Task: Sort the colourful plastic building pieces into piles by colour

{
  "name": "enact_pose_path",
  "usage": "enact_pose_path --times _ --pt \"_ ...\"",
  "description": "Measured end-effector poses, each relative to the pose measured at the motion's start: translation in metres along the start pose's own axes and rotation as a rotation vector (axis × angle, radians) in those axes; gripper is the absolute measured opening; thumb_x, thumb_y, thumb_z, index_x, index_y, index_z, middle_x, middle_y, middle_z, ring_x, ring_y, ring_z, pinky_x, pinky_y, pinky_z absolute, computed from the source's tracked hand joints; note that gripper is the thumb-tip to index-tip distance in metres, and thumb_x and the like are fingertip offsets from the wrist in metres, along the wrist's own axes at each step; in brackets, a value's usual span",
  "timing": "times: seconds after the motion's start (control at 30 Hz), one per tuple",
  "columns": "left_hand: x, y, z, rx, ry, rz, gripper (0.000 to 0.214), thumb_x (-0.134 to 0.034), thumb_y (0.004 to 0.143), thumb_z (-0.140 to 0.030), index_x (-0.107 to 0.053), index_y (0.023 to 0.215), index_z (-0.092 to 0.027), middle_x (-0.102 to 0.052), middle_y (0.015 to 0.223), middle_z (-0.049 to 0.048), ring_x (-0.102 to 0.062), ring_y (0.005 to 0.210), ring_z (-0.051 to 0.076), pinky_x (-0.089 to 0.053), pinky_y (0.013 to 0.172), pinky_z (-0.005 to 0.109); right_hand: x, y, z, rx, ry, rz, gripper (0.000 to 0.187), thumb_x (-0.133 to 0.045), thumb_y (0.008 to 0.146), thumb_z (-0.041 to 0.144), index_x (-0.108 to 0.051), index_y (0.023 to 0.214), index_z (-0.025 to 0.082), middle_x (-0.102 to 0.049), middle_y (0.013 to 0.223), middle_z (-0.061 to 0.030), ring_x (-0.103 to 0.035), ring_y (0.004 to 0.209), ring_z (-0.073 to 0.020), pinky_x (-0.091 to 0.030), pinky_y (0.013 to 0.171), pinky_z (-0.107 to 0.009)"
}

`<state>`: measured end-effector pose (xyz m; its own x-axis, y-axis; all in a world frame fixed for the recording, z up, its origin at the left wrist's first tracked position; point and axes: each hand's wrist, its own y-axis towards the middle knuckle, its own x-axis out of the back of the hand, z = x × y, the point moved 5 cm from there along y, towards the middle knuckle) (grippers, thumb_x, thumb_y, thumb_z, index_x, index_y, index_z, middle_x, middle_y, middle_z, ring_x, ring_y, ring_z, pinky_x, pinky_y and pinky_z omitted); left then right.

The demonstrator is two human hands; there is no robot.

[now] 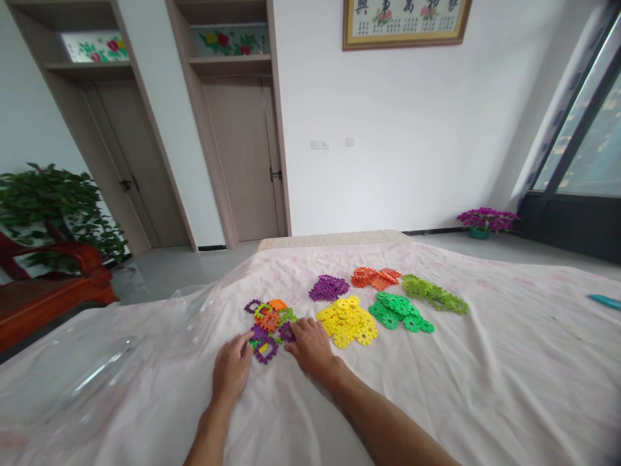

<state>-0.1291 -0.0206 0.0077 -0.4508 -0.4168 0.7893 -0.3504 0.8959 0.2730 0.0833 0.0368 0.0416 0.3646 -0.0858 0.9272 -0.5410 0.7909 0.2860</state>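
In front of me lies a mixed pile of notched plastic building pieces [270, 320] in purple, orange, green and yellow, several of them square frames. My left hand [233, 366] rests at the pile's left edge, fingers loosely stretched, fingertips by a purple piece. On the pile's right side, my right hand [310, 344] has its fingers bent over a purple square piece [287, 332]; its thumb side is partly hidden. Close by the right hand is a heap of yellow round notched discs [348, 320].
Sorted heaps of purple pieces [328, 288], orange pieces [373, 278], green discs [400, 312] and light green pieces [434, 294] lie beyond on the pale cloth [490, 362]. Clear plastic packaging [92, 369] sits at left. A blue object [604, 301] lies far right.
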Motion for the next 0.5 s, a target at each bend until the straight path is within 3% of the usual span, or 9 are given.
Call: enact_pose_path --times 0.1,0.2,0.5 --pt "0.000 0.000 0.000 0.002 -0.008 -0.008 0.041 -0.045 0.093 -0.027 -0.069 0.126 -0.021 -0.070 0.129 0.0063 -0.060 0.124 0.023 -0.040 0.111 0.037 -0.002 -0.001 -0.002 0.015 -0.013 0.023 0.025 -0.055 0.098 0.039 -0.067 0.109 0.021 -0.070 0.109 -0.0097 -0.059 0.104 -0.0266 -0.042 0.091 -0.038" --pt "-0.001 0.001 0.002 -0.002 -0.012 -0.009 0.042 -0.045 0.093 -0.027 -0.069 0.127 -0.020 -0.070 0.129 0.0068 -0.060 0.122 0.023 -0.041 0.110 0.037 0.002 -0.005 -0.009 -0.002 0.038 -0.012 0.029 -0.044 0.103 0.036 -0.068 0.104 0.021 -0.070 0.105 -0.0083 -0.061 0.100 -0.0228 -0.042 0.088 -0.033" --pt "-0.001 0.001 0.001 -0.019 -0.005 -0.017 0.040 -0.046 0.093 -0.026 -0.070 0.124 -0.021 -0.071 0.127 0.0069 -0.061 0.122 0.023 -0.042 0.109 0.037 0.007 0.001 -0.054 -0.286 0.479 -0.230 0.034 -0.045 0.097 0.031 -0.063 0.071 0.019 -0.066 0.074 -0.0034 -0.063 0.075 -0.0167 -0.043 0.070 -0.025"
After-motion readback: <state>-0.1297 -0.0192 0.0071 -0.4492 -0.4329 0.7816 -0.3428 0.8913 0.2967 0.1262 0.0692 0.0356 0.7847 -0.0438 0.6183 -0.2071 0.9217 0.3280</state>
